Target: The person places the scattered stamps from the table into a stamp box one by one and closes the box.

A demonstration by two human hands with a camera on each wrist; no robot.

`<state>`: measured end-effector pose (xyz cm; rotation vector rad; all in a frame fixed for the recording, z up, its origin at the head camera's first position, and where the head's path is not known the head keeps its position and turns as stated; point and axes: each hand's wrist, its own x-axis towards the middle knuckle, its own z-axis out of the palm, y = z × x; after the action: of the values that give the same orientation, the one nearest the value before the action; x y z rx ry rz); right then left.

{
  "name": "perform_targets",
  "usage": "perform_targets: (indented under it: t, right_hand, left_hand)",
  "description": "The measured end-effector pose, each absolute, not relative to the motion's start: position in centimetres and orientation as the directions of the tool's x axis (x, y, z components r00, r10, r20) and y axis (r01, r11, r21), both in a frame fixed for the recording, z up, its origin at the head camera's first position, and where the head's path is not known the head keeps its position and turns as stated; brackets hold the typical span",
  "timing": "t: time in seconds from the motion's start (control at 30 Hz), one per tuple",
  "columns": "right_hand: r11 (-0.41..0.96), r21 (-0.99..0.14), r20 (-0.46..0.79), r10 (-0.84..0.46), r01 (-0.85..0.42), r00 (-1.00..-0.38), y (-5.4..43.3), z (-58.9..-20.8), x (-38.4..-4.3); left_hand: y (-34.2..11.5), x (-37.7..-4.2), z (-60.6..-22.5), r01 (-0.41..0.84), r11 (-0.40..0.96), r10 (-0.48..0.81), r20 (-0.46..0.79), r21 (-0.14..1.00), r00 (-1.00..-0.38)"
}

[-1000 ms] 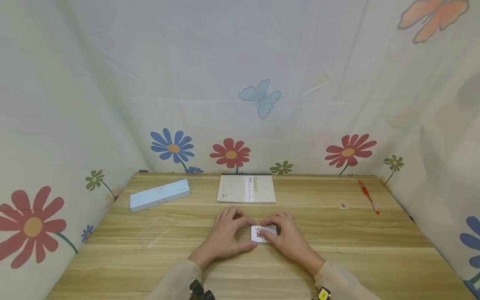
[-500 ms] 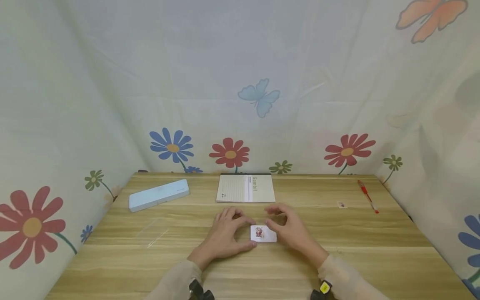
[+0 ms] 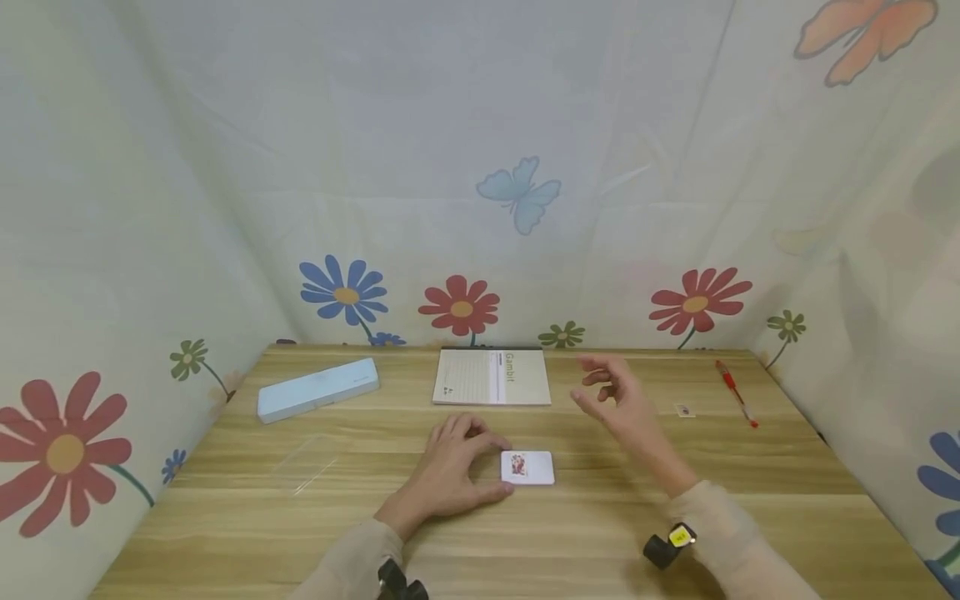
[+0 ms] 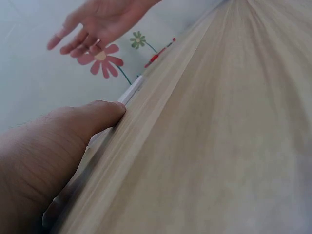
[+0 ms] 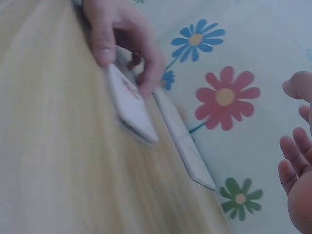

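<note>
Right hand (image 3: 622, 402) now away from the white case (image 3: 536, 469), loosely curved, empty; left hand (image 3: 452, 468) in a pinch on it

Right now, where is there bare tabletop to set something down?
Bare tabletop lies between the blue case and the notebook, and nearer than the red pen and small card, right of the right sleeve. It is crowded around the white box, whose left end the left hand holds.

- Left sleeve (image 3: 352, 554), pale cream, toward seven o'clock
- Right sleeve (image 3: 723, 529), matching cream, between four and five
- Black blocky wrist unit (image 3: 405, 587) on each wrist; the right's carries a yellow marking (image 3: 682, 537)
- Left hand (image 3: 450, 471), right hand (image 3: 628, 408): bare
</note>
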<state>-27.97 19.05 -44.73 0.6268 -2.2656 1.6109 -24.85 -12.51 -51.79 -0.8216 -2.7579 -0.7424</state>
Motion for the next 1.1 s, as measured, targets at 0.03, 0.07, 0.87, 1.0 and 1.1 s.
perform_targets:
  t: [0.03, 0.07, 0.87, 1.0, 1.1]
  right_hand:
    - [0.281, -0.815, 0.475, -0.176, -0.507, -0.862, 19.5, -44.5, -28.0]
    - [0.272, -0.814, 0.483, -0.177, -0.514, -0.858, 19.9, -44.2, -28.1]
    - [0.388, -0.803, 0.504, 0.04, -0.451, -0.863, 32.2, -43.2, -30.6]
    - [0.401, -0.804, 0.495, 0.041, -0.44, -0.868, 33.7, -44.5, -30.9]
    - [0.424, -0.799, 0.481, 0.027, -0.426, -0.876, 34.6, -45.5, -30.8]
  left_hand:
    - [-12.5, -24.8, -51.8, 0.552, 0.725, 0.468, 0.293, 0.413, -0.834]
    - [-12.5, -24.8, -51.8, 0.553, 0.725, 0.469, 0.294, 0.411, -0.833]
    - [-12.4, -24.8, -51.7, 0.543, 0.735, 0.469, 0.274, 0.406, -0.84]
    - [-12.5, -24.7, -51.6, 0.549, 0.731, 0.468, 0.288, 0.405, -0.835]
    - [-12.5, -24.6, -51.5, 0.554, 0.729, 0.468, 0.299, 0.401, -0.832]
